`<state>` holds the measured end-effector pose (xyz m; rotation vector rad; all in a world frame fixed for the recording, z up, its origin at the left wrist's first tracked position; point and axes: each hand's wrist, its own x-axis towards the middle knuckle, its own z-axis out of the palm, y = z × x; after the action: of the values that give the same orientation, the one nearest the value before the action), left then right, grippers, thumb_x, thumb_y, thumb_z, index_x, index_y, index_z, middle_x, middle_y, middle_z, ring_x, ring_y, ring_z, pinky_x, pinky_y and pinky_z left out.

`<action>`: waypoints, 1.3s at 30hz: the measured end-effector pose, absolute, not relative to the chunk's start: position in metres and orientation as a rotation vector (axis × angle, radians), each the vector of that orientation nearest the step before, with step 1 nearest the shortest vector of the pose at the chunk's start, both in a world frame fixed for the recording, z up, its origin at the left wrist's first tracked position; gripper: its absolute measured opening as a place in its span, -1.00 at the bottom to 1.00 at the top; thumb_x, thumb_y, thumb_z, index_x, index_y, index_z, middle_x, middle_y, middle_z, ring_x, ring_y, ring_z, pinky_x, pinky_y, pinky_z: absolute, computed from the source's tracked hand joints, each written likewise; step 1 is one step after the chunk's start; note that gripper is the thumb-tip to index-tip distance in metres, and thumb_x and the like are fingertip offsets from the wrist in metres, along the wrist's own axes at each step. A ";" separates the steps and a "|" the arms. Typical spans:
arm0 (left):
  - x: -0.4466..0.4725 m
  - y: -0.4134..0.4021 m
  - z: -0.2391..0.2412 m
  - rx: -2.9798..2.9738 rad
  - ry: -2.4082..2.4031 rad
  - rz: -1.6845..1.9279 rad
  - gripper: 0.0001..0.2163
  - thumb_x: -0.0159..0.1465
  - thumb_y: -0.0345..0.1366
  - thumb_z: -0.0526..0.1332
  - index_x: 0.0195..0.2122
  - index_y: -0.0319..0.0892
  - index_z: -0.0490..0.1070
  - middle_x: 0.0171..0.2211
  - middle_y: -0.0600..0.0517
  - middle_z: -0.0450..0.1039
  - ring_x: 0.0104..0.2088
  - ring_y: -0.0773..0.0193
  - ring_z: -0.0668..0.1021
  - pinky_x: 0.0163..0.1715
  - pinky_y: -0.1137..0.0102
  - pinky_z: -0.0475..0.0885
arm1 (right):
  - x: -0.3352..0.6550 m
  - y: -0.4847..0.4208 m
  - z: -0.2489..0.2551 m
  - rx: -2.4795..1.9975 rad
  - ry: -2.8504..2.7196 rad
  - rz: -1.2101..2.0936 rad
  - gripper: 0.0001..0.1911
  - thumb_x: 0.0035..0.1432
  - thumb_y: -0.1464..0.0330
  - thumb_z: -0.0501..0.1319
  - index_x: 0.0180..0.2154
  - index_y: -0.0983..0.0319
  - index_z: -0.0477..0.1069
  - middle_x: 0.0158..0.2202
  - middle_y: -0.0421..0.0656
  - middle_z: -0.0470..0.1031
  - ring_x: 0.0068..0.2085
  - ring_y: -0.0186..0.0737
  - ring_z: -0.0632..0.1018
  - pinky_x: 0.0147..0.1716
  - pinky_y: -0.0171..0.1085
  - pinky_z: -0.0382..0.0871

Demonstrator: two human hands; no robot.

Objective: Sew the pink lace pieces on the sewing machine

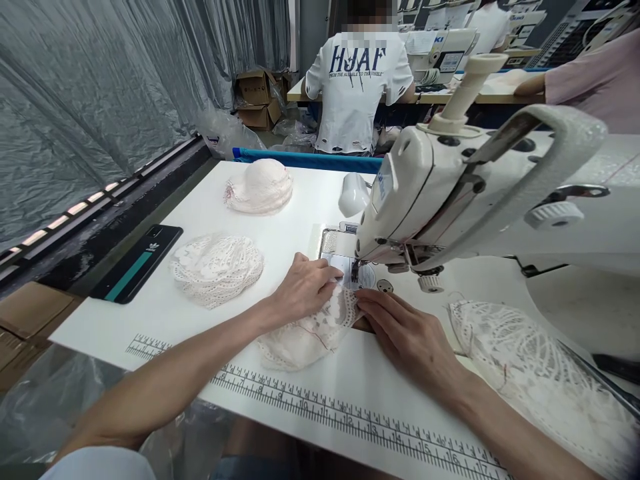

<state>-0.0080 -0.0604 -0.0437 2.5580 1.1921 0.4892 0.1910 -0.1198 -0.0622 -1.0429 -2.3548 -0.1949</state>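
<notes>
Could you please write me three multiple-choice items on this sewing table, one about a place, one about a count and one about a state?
1. Where does the dark phone lie?
A. at the table's left edge
B. under the sewing machine
C. on the lace piece

2. How many separate stacks of lace pieces lie left of the machine, apart from the piece being handled?
A. none
B. two
C. five

3. How do the hands rest on the lace piece at the needle?
A. clenched in fists
B. lifted clear of it
C. flat, pressing it down

Answers:
1 A, it lies beside the lace stack.
2 B, a second stack lies farther back.
3 C, left hand and right hand lie flat on it.
</notes>
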 end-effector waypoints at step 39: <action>-0.003 -0.063 -0.031 2.958 1.177 0.491 -0.75 0.23 -0.58 0.00 -0.11 -0.25 0.29 -0.09 -0.13 0.30 -0.12 0.18 0.36 -0.21 0.28 0.14 | 0.185 -0.136 -0.057 -1.046 -2.469 -0.533 -0.76 0.25 0.51 0.01 -0.18 0.45 0.42 -0.12 0.05 0.50 -0.42 -0.24 0.53 -0.60 -0.29 0.34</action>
<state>-0.0026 -0.0629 -0.0309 2.9582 1.1770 0.4905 0.1846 -0.1358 -0.0573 -1.0458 -2.4686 -0.5326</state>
